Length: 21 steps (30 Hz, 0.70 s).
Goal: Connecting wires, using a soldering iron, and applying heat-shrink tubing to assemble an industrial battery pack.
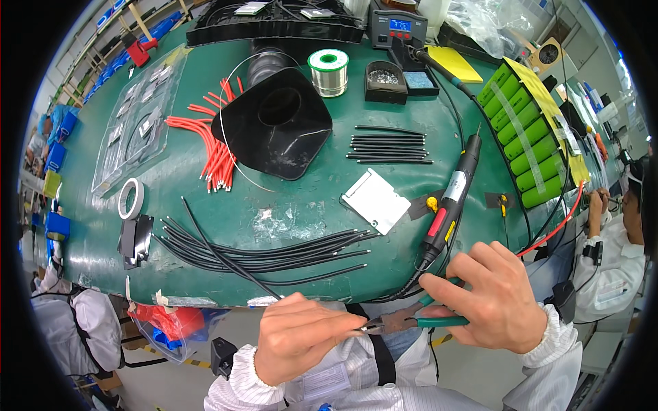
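- Your right hand point(497, 294) is wrapped tight round the green handles of the pliers point(411, 319), grip closed on them, just off the near edge of the counter point(308, 212).
- Those pliers lie almost level, long axis running left to right, nose pointing left toward your other hand.
- Your left hand point(305, 335) has its fingertips pinched narrow right at the pliers' nose; a thin black wire point(226, 257) runs up and left from there, across the counter edge, slanting toward the far left.
- Whether your fingers or the pliers' tips actually clamp that wire end, you can't tell; it's too small.
- Just beyond your right hand, the soldering iron point(452, 198) lies on the counter, tip pointing away from you.
- A bundle of black wires point(274, 250) lies just beyond your left hand.
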Tool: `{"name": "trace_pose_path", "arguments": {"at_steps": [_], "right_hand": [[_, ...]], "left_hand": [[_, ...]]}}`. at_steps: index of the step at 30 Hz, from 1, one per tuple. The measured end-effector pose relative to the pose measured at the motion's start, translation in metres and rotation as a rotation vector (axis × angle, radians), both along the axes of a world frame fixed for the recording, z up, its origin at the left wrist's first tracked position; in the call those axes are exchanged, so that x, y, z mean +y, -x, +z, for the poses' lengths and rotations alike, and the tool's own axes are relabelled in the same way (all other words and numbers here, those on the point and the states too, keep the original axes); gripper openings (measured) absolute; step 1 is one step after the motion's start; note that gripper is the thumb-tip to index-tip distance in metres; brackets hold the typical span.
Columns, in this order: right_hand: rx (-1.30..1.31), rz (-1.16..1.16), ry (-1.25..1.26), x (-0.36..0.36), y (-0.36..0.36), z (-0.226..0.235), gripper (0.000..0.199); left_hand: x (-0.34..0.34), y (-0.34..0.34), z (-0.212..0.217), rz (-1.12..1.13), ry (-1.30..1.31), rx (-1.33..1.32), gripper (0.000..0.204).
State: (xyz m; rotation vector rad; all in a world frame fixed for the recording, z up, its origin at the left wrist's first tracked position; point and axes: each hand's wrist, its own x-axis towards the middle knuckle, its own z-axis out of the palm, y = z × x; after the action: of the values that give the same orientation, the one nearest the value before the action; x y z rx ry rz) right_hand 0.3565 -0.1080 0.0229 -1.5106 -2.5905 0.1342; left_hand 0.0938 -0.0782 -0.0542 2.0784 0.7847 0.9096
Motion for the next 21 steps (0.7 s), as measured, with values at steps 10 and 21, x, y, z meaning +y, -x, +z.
{"name": "trace_pose_path", "arguments": {"at_steps": [10,21], "right_hand": [[0.014,0.000,-0.043,0.0002,-0.0040,-0.0061,0.036],[0.051,-0.043,-0.048,-0.0059,-0.0011,-0.0075,0.041]], "left_hand": [[-0.0030,-0.0024,-0.0031,0.018,-0.030,-0.025,0.024],[-0.0047,-0.0023,-0.0003,0.040,-0.072,0.088,0.025]]}}
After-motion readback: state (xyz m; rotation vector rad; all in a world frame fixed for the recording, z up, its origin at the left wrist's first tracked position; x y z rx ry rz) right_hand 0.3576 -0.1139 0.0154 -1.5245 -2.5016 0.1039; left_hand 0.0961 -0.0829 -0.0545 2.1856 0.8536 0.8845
